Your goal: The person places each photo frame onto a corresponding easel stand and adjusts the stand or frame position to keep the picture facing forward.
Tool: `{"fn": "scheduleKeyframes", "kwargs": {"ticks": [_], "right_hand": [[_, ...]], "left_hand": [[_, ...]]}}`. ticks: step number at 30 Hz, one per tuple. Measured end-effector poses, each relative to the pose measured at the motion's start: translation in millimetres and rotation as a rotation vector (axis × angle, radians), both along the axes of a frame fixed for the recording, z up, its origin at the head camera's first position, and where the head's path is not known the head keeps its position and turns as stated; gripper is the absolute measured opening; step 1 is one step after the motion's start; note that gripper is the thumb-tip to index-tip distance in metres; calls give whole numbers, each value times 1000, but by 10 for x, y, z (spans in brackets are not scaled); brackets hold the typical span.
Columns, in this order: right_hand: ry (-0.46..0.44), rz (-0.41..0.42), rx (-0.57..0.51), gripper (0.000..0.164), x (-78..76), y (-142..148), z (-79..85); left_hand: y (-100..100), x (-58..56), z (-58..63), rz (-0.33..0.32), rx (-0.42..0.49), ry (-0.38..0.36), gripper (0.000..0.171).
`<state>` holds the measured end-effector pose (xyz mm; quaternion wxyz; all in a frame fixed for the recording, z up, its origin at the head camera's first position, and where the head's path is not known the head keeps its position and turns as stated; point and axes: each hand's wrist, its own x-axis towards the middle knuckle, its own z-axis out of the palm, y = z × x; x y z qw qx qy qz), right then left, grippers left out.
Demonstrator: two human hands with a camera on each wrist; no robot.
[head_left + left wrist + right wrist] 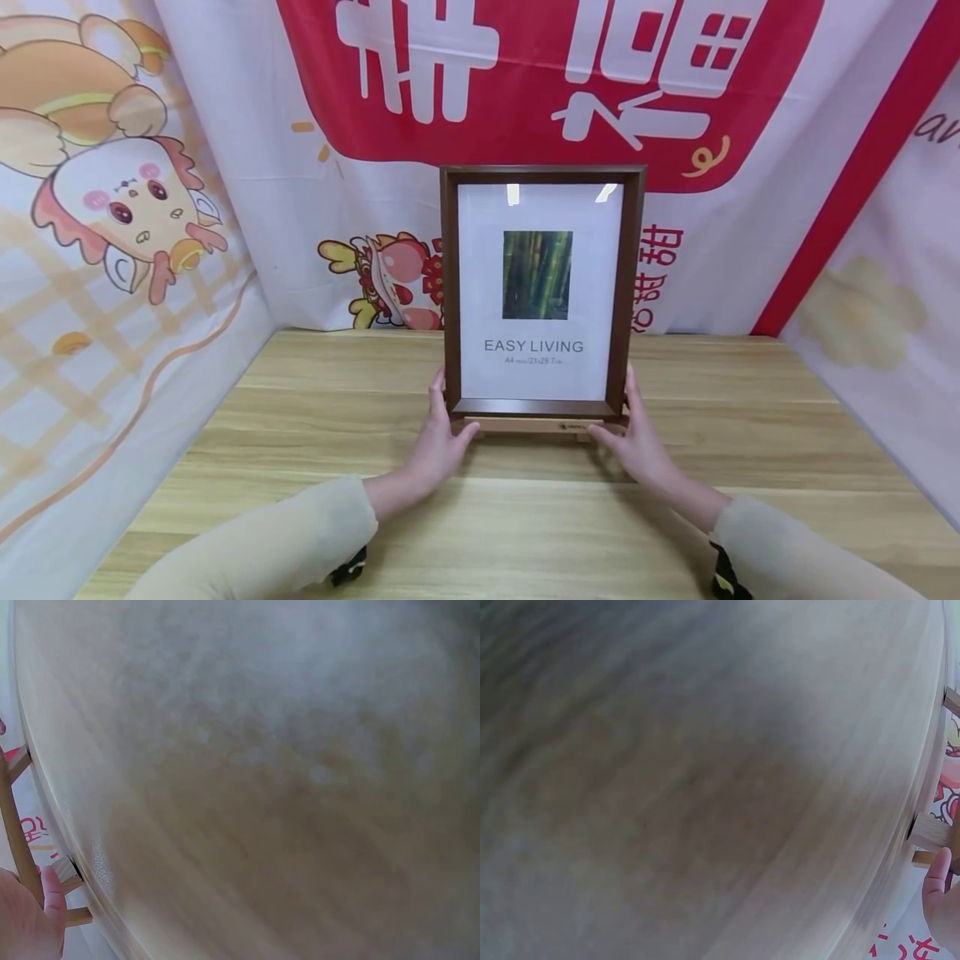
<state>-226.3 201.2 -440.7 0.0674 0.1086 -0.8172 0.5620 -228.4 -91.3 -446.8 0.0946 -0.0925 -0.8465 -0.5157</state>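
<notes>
A brown picture frame (450, 292) stands upright on a small wooden easel (517, 426), leaning slightly back. Behind its glass is a white sheet with a bamboo picture and the words "EASY LIVING". My left hand (438, 442) holds the easel's lower left end, thumb in front of the ledge and fingers up beside the frame. At the lower right end my right hand (641, 442) grips it the same way. The left wrist view shows the easel's ledge and feet (73, 916) by my thumb; the right wrist view shows a foot (930, 831) above my thumb (939, 870).
The wood-grain table (315, 417) spreads around the easel. Close behind hangs a white cloth with a large red printed panel (525, 133). Printed cloths also wall the left side (75, 350) and the right side (885, 333).
</notes>
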Motion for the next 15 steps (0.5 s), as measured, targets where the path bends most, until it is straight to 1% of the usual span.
{"fn": "scheduleKeyframes", "kwargs": {"ticks": [10, 13, 15], "right_hand": [[3, 5, -2, 117, -8, 13, -17], [-7, 11, -7, 117, 12, 47, -39], [-23, 17, -8, 115, 53, 92, -54]], "left_hand": [[3, 2, -6, -13, -1, -1, 101], [-1, 6, -15, -19, 17, -5, 101], [-30, 15, -29, -33, 41, -20, 101]]}}
